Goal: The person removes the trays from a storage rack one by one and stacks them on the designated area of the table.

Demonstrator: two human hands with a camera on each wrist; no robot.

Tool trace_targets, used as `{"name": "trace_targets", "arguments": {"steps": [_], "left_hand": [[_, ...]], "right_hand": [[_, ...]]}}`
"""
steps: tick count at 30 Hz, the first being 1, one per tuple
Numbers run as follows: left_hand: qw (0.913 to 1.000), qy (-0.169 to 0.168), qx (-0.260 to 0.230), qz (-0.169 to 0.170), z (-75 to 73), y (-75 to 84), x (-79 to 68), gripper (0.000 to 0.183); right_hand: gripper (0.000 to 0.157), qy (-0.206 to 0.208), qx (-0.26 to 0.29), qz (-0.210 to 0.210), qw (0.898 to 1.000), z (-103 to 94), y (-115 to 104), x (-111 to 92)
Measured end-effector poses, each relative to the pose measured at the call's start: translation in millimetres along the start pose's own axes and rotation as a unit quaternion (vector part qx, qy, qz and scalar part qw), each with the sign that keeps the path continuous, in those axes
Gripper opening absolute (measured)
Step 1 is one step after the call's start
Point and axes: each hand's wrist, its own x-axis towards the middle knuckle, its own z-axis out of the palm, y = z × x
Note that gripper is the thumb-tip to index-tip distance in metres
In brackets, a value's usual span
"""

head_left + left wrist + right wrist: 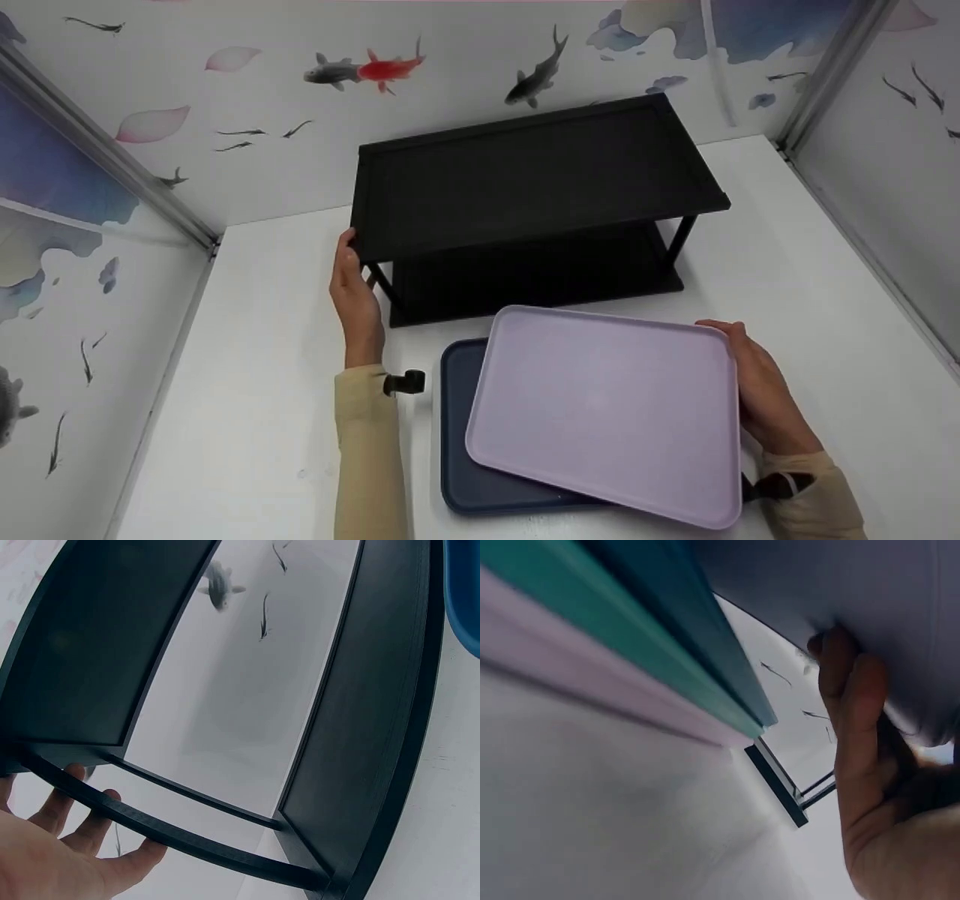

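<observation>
My left hand [358, 307] is at the left end of a black two-tier rack [540, 176]. In the left wrist view its fingertips hook around the slim side post [187, 846], just by the upper shelf. My right hand [769, 390] grips a lilac rectangular tray [607, 412] by its right edge, with fingers on the far corner and the rest of the hand beneath. The tray tilts over a navy tray [465, 450], covering most of it. In the right wrist view, the navy tray tops a stack with a teal tray [592, 611] and a pink tray [577, 667] below.
The rack's lower shelf [532, 277] lies under the upper one, close behind the trays. A white table [247, 390] carries everything. Walls printed with fish [536, 75] enclose the back and both sides.
</observation>
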Motion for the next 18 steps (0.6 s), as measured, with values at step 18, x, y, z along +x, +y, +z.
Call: {"name": "trace_targets", "arguments": {"steps": [18], "left_hand": [[0.9999,-0.002,0.000,0.012,0.1,-0.8,-1.2,0.047]], "right_hand": [[0.065,0.001,-0.092,-0.013,0.996,10.1,4.7,1.2]]}}
